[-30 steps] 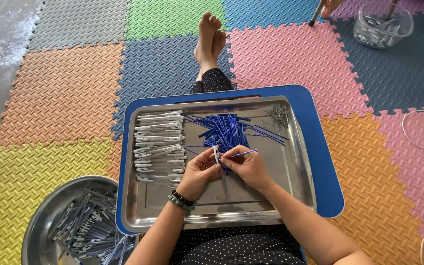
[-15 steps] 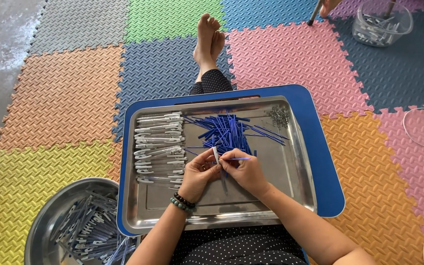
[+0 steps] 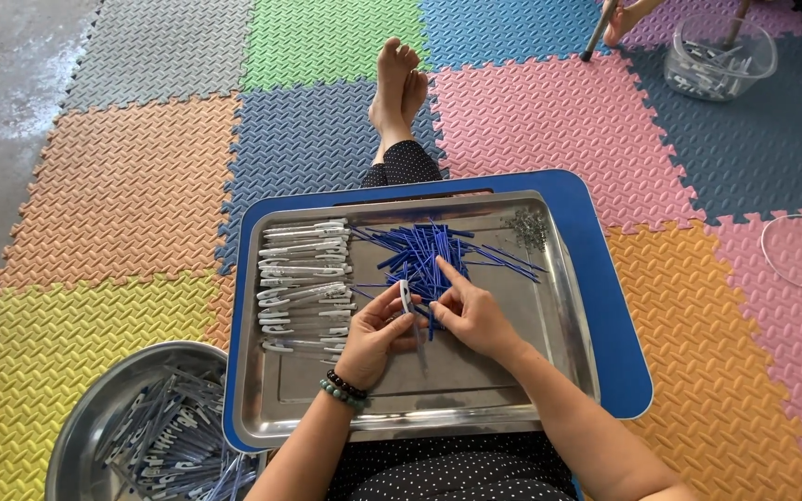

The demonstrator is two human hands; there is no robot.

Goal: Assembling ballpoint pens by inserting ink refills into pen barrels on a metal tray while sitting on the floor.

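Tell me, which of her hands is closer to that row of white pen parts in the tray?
Left. The left hand sits right beside the row of white pen parts, at its lower right end. The right hand is farther right, below the pile of blue refills.

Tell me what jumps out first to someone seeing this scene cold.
The eye lands on the steel tray on a blue board, where the left hand and right hand pinch a small white piece together at its centre. Behind them lies a heap of blue rods, with a row of white clips at the tray's left. All around spreads the bright foam puzzle floor.
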